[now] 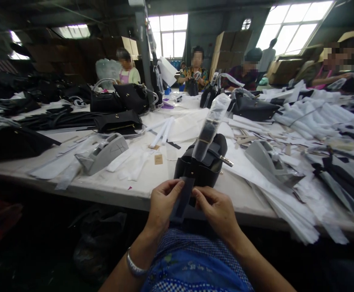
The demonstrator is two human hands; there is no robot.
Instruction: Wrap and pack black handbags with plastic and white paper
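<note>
- The left grip [164, 202] is clamped on a dark strip [185, 199], thumb laid flat along its left edge, wrist low and forearm rising from the lap.
- The right grip [217, 205] has thumb and curled fingers drawn together at the strip's right edge; I cannot tell whether they pinch it.
- The strip, flat and straight-sided with a translucent film about it, slants between the hands at the worktop's front edge, its lower end above the blue checked apron [195, 259].
- Just beyond the hands stands a smooth black bag [183, 166] with rounded sides, a metal clasp [227, 161] jutting right, and an upright piece in crinkled clear plastic [216, 111].
- Left of the bag, the pale worktop [148, 178] has bare room, with a small tan card [158, 159] lying flat near it.
- Farther left sits a grey tape dispenser [108, 152], near the front edge.
- Right of the bag, room is tighter: long white strips [264, 192] fan out and overhang the front edge, beneath another grey dispenser [269, 164].
</note>
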